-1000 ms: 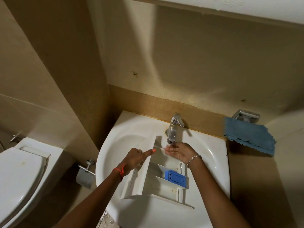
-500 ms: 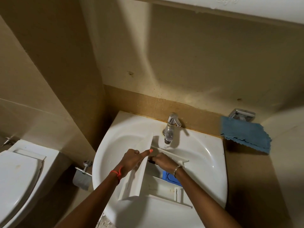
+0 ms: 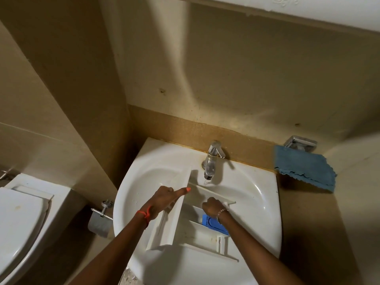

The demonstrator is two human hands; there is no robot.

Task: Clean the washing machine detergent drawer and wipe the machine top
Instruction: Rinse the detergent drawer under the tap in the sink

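Observation:
The white detergent drawer (image 3: 191, 228) lies in the white sink (image 3: 144, 161) below the tap (image 3: 212, 159). A blue insert (image 3: 213, 223) sits in its right compartment. My left hand (image 3: 164, 200) grips the drawer's long front panel, with the thumb stretched along its top edge. Inside the drawer's far compartment, my right hand (image 3: 211, 208) is curled round a thin white brush whose end sticks out to the right. The brush head is hidden under the hand.
A blue cloth (image 3: 304, 169) hangs from a chrome holder on the wall right of the sink. To the left are a toilet (image 3: 20, 223) and a toilet paper holder (image 3: 100, 221). Tiled walls close in behind and on the left.
My right hand has come down from under the tap into the drawer and curled over the brush. My left hand keeps its grip on the front panel.

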